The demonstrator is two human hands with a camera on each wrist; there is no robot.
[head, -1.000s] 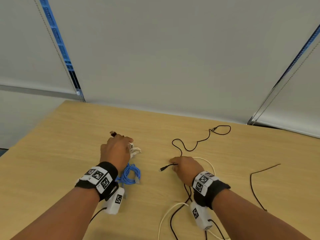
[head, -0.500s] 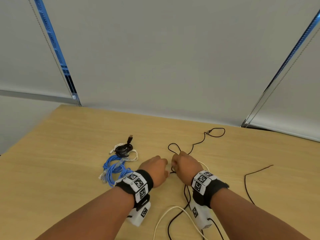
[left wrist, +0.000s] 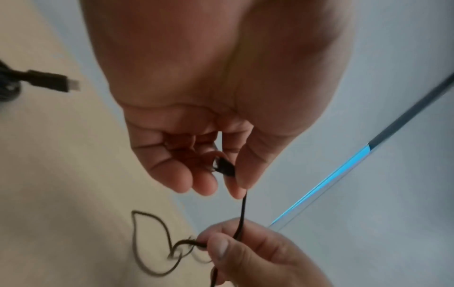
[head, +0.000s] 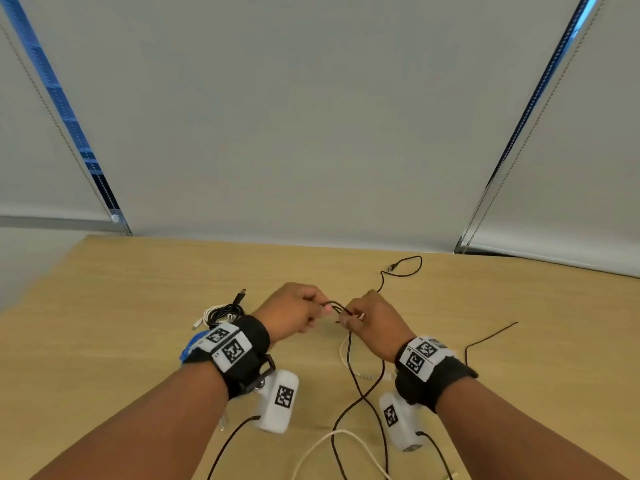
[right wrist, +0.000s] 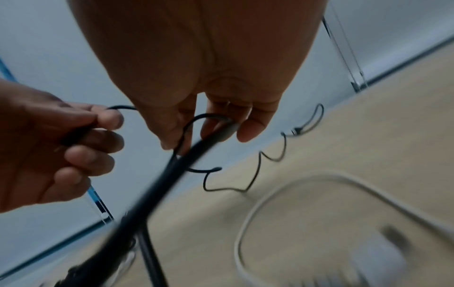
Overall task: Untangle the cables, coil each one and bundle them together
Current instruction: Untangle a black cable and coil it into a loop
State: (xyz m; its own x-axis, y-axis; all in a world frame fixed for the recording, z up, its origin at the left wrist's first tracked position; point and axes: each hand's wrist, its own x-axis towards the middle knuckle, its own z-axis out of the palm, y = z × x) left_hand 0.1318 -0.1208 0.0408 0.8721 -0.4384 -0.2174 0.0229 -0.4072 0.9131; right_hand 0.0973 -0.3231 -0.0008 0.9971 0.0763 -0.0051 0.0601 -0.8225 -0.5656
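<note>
Above the wooden table (head: 121,306) my two hands meet, raised a little. My left hand (head: 320,308) pinches the plug end of a thin black cable (left wrist: 242,209) between thumb and fingertips (left wrist: 236,190). My right hand (head: 346,317) pinches the same black cable (right wrist: 196,151) a short way along, with a small loop between the hands. From there the cable hangs down to the table, and its far part (head: 405,268) lies curled near the back edge. A coiled black and white bundle (head: 221,311) and a blue coil (head: 190,344) lie at the left, partly behind my left wrist.
A loose white cable (head: 332,441) curves over the table in front of me, under my right wrist (right wrist: 319,174). Another thin black cable (head: 485,341) lies at the right. A black USB plug (left wrist: 49,81) sticks out of the bundle. Window blinds rise behind the table.
My left hand left the coils at the left, came across to the right hand and took the black cable's end. Both hands then lifted the cable off the table.
</note>
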